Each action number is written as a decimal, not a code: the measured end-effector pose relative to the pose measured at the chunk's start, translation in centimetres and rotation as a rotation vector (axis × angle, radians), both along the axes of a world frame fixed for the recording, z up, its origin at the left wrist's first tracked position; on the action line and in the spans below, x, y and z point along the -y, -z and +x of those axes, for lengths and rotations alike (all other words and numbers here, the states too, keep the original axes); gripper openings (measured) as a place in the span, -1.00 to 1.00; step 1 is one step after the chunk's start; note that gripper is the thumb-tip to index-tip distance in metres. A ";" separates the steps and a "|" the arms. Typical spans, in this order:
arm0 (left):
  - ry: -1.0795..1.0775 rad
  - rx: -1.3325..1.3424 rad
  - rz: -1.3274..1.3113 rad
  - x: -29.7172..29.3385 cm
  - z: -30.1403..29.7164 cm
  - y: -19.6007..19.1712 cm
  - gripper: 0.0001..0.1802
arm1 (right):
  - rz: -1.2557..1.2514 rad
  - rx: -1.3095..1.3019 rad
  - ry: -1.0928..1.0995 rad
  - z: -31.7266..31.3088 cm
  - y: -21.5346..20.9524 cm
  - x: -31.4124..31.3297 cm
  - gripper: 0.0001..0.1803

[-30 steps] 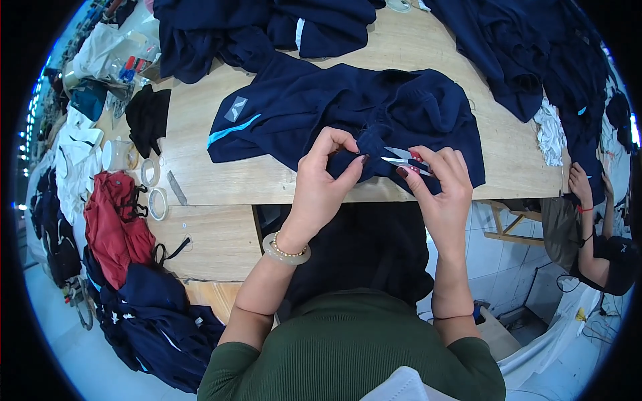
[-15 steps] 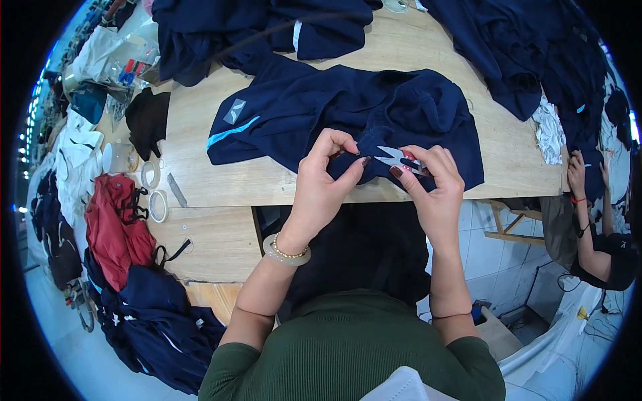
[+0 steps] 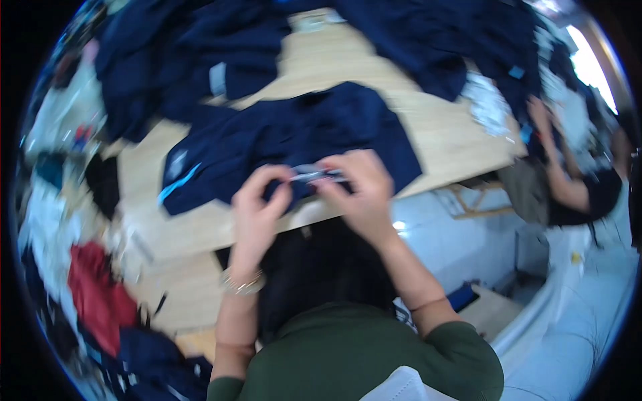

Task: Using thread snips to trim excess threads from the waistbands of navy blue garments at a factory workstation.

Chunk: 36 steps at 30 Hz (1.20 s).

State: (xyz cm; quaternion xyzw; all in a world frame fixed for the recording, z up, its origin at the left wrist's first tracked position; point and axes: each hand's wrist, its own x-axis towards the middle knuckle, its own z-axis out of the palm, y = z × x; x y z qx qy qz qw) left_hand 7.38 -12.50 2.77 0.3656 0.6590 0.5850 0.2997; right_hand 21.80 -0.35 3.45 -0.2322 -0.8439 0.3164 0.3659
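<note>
The navy garment lies on the table, mostly on the far side of the 2 hands and spreading left and right past them. The right hand grips metal snips, blades toward the left hand, whose fingers curl inward; blur hides whether they pinch cloth.

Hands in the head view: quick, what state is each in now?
Left hand: curled; blur hides whether it holds anything.
Right hand: closed, holding scissors.
</note>
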 end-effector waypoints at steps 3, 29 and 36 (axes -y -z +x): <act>0.022 0.058 -0.021 0.8 -1.0 0.3 -0.86 | -0.130 -0.077 -0.073 -0.7 0.9 0.4 -0.73; 0.134 -0.078 -0.084 -0.8 -0.1 1.5 -0.78 | -0.226 0.225 -0.040 3.2 0.1 -4.2 -0.69; 0.124 0.114 -0.087 -1.1 -0.3 1.4 -0.81 | -0.385 0.090 -0.032 4.6 -1.0 -4.1 -0.68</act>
